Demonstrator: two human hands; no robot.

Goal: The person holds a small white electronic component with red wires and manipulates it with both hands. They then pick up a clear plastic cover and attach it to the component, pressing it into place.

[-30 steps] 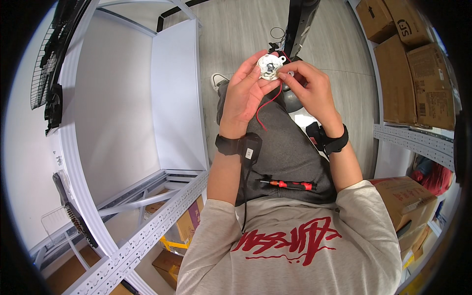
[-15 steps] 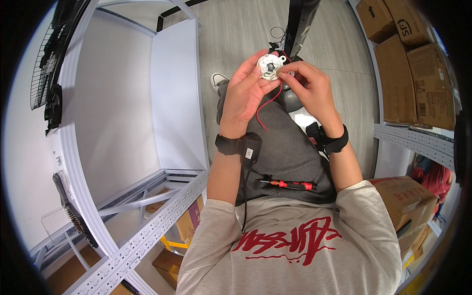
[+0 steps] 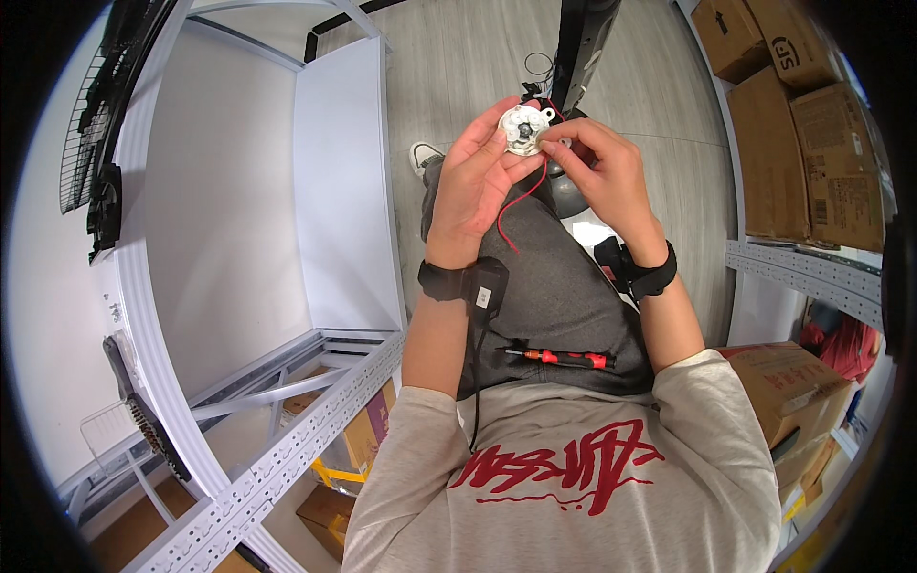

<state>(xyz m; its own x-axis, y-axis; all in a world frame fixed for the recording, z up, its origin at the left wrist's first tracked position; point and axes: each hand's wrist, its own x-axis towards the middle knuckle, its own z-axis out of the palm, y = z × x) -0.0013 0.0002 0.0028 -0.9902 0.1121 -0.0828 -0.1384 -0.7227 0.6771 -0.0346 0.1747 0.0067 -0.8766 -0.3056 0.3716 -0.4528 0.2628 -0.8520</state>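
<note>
A round white plastic part (image 3: 522, 122) with a small ringed tab and a dark metal centre is held up over my lap. My left hand (image 3: 475, 172) grips it along its left side and from beneath. Thumb and forefinger of my right hand (image 3: 604, 168) pinch at its lower right edge; what exactly lies between those fingertips is too small to tell. From that edge a red wire (image 3: 516, 202) curves down, its end hanging free over my trousers. Across my lap lies a red and black screwdriver (image 3: 573, 360).
Left of me stands a white metal rack (image 3: 344, 181) with a perforated beam. Cardboard boxes (image 3: 764, 162) are stacked on shelving to the right, with another box (image 3: 788, 396) lower down. A dark upright post (image 3: 583, 57) rises ahead, beyond my hands.
Both hands stay almost where they were around the white part. It looks very slightly tilted; otherwise the scene is the same.
</note>
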